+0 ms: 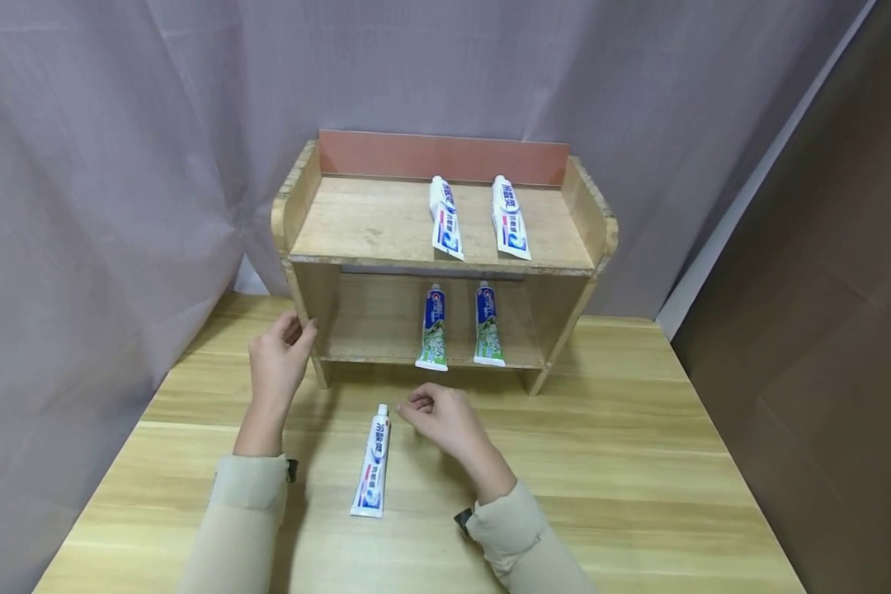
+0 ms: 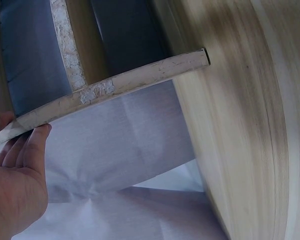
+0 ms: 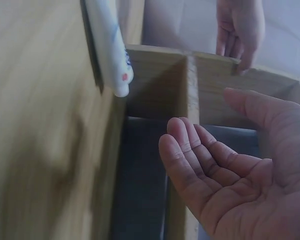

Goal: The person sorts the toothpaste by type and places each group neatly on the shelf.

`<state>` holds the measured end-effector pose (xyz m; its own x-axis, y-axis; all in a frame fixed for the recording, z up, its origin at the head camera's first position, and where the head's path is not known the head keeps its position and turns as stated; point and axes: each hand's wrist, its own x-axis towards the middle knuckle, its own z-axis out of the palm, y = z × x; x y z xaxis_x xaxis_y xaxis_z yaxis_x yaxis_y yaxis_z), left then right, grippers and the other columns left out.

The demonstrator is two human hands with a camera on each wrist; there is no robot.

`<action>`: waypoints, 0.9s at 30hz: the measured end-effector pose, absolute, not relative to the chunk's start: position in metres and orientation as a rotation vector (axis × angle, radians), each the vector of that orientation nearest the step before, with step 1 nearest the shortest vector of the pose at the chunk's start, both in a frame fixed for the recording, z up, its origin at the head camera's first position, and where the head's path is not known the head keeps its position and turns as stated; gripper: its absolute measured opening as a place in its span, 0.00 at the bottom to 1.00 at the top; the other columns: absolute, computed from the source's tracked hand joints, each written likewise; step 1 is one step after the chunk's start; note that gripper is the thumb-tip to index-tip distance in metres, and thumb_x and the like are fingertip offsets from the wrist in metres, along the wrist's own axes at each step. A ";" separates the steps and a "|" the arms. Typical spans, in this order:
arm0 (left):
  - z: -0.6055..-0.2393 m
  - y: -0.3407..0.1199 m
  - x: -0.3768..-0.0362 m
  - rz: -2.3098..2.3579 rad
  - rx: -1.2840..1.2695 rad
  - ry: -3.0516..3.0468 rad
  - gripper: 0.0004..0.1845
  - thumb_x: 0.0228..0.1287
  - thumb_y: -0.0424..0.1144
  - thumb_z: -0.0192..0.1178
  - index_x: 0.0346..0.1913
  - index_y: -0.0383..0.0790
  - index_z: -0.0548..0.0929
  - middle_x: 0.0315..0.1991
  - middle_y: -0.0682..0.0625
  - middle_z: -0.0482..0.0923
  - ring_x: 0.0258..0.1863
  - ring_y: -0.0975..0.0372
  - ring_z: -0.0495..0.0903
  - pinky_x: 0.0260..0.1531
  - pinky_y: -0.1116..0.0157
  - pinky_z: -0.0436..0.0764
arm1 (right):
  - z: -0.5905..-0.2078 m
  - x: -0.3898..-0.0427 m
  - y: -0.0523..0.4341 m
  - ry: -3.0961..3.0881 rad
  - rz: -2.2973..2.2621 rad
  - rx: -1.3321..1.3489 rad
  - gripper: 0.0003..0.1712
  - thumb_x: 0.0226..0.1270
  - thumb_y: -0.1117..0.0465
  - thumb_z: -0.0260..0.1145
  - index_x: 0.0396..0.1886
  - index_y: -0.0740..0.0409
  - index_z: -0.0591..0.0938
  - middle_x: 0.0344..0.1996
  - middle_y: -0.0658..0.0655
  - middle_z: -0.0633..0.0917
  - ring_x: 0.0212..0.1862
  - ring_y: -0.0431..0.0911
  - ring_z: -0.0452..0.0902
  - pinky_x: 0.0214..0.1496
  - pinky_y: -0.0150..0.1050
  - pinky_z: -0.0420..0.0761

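Observation:
My left hand (image 1: 278, 359) pinches the front edge of the left side panel of a small two-tier wooden shelf (image 1: 371, 223); in the left wrist view its fingers (image 2: 35, 150) lie on one side of the panel (image 2: 140, 75) and the thumb on the other. Over the table, my right hand (image 1: 445, 417) is held with loosely bent fingers and nothing in them. Just left of it a white and blue toothpaste tube (image 1: 374, 466) lies on the table, cap toward the shelf. That toothpaste tube (image 3: 107, 45) also shows in the right wrist view, apart from the hand.
Two white toothpaste tubes (image 1: 445, 219) lie side by side on the top tier. On the lower tier are two blue and green toothpaste tubes (image 1: 434, 330), ends at the front edge. Grey cloth (image 1: 156, 124) hangs behind, and a brown panel (image 1: 809, 289) stands at the right.

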<state>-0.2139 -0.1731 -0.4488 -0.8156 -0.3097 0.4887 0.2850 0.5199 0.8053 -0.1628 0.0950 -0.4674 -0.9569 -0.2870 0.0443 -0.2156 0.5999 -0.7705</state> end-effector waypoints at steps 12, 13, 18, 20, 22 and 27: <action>-0.446 -0.173 -0.214 -1.325 -0.004 -2.147 0.11 0.68 0.36 0.65 0.49 0.33 0.86 0.47 0.37 0.86 0.47 0.48 0.87 0.46 0.64 0.87 | -0.488 -0.164 0.088 2.613 -1.351 -0.354 0.20 0.65 0.50 0.72 0.43 0.63 0.85 0.34 0.52 0.87 0.33 0.41 0.83 0.38 0.33 0.87; -0.446 -0.173 -0.214 -1.321 -0.002 -2.147 0.11 0.68 0.36 0.65 0.49 0.33 0.86 0.47 0.37 0.86 0.47 0.48 0.87 0.46 0.64 0.87 | -0.490 -0.164 0.088 2.602 -1.362 -0.349 0.20 0.65 0.50 0.72 0.43 0.64 0.85 0.33 0.53 0.87 0.32 0.41 0.83 0.37 0.33 0.87; -0.446 -0.172 -0.214 -1.301 0.007 -2.145 0.11 0.68 0.36 0.65 0.49 0.34 0.86 0.46 0.36 0.86 0.46 0.47 0.87 0.46 0.62 0.87 | -0.498 -0.164 0.085 2.617 -1.361 -0.340 0.21 0.63 0.49 0.73 0.41 0.64 0.85 0.33 0.53 0.87 0.32 0.42 0.83 0.36 0.34 0.87; -0.446 -0.172 -0.214 -1.303 0.010 -2.144 0.11 0.68 0.36 0.65 0.48 0.33 0.86 0.46 0.36 0.86 0.46 0.47 0.87 0.46 0.61 0.87 | -0.501 -0.163 0.084 2.634 -1.329 -0.335 0.21 0.63 0.47 0.73 0.40 0.63 0.85 0.32 0.53 0.86 0.34 0.42 0.82 0.37 0.35 0.87; -0.446 -0.172 -0.214 -1.307 0.011 -2.141 0.11 0.68 0.35 0.65 0.48 0.33 0.87 0.46 0.37 0.86 0.46 0.46 0.87 0.46 0.61 0.87 | -0.505 -0.162 0.082 2.646 -1.288 -0.319 0.22 0.63 0.44 0.72 0.40 0.60 0.86 0.33 0.51 0.86 0.35 0.42 0.81 0.39 0.36 0.87; -0.446 -0.171 -0.213 -1.311 0.015 -2.141 0.11 0.68 0.36 0.65 0.48 0.34 0.87 0.46 0.37 0.86 0.46 0.46 0.87 0.46 0.61 0.87 | -0.513 -0.158 0.077 2.629 -1.260 -0.312 0.20 0.62 0.44 0.72 0.37 0.57 0.86 0.30 0.48 0.85 0.32 0.40 0.80 0.36 0.36 0.85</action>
<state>-0.2132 -0.1715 -0.4461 -0.8072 -0.3175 0.4976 0.2987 0.5074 0.8083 -0.1577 0.0765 -0.5130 -0.9557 -0.2784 -0.0961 -0.0995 0.6123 -0.7843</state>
